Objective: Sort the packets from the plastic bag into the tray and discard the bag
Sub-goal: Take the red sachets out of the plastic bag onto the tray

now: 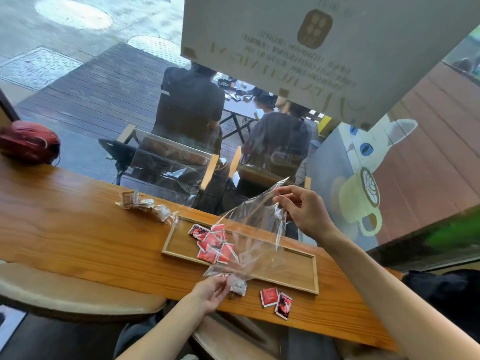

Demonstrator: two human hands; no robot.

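Above tray, right hand raised, grip pinching bag; left hand pinching lower corner.

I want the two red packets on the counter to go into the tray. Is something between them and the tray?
Only the low near rim of the tray lies between it and the two red packets. The clear plastic bag, held by the left hand and right hand, hangs over the tray's middle; the right end looks bare.

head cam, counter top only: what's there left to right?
Dark red bag → clear packet bundle → red packets in tray → clear plastic bag → two red packets off the tray.
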